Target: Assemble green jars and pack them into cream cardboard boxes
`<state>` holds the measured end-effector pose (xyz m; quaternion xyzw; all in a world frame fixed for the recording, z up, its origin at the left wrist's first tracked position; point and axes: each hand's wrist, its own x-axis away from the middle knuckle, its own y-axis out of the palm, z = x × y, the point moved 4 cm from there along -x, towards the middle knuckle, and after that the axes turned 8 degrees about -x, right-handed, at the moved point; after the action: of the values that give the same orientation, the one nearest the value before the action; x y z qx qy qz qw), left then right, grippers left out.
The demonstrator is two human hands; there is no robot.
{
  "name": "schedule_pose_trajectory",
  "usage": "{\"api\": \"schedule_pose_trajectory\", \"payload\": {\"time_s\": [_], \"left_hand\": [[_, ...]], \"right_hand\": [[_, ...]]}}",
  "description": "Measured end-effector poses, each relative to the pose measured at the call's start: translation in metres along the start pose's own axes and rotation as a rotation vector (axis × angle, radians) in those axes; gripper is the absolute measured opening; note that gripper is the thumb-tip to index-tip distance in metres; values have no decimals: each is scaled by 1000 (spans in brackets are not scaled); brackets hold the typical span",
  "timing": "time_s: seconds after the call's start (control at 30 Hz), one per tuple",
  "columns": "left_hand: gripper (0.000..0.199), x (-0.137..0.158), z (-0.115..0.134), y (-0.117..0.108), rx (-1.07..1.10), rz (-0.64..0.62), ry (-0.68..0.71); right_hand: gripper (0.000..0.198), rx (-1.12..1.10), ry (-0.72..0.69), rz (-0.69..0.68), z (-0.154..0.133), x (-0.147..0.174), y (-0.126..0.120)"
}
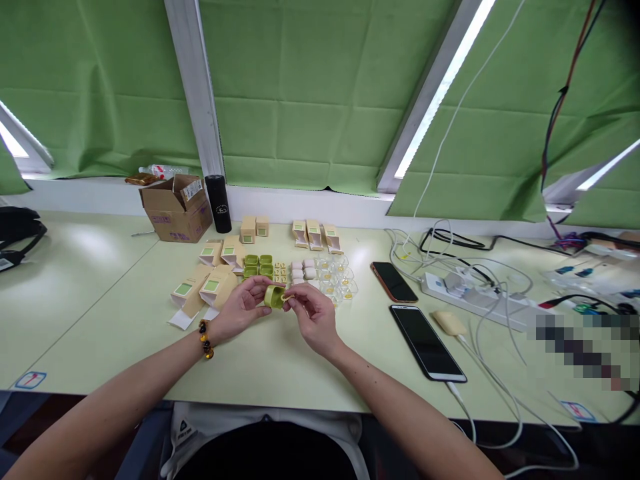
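Head view, the only one: a green cup (273,297) is held above the near part of the desk (300,367), tilted on its side and pinched between thumb and fingers of the left hand (245,307). A small yellow piece (285,298) is gripped by the fingertips of the right hand (315,320) at the cup's mouth; whether it is seated cannot be told. Step in hand is judged to be the fitting of piece and cup; a steady left hand and fine fingertip alignment seem to be called for. Beyond the hands are set out further green cups (266,259), yellow pieces (278,265), whitish blocks (309,273) and clear shells (325,265). Writing: green panels are noted on the cartons (213,285), their text too small to be read. Pale lettering on the black tumbler (219,203), purple print and a white label on the cardboard box (180,217), and red marking on the bottle (169,171) are likewise unread. A red-and-blue sticker (31,380) is seen at the desk's left edge. No brand can be identified.
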<state>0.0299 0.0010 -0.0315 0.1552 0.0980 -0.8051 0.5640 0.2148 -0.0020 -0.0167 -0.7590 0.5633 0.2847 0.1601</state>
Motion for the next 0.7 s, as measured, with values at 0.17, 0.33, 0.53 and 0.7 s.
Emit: {"api": "schedule_pose_trajectory", "payload": {"time_s": [0.17,0.33,0.53,0.7], "left_hand": [[45,1,-2,1,6,-24,16],[46,1,-4,1,19,-32,6],[46,1,-3,0,9,-27,-3],[47,2,-6,2,-4,-48,6]], "right_hand": [[15,145,-117,-14,-5,1,2],[25,307,-299,-16,-9,5,3],[27,385,-391,-31,-9,5,2],[16,564,-454,-42,-8,5,2]]}}
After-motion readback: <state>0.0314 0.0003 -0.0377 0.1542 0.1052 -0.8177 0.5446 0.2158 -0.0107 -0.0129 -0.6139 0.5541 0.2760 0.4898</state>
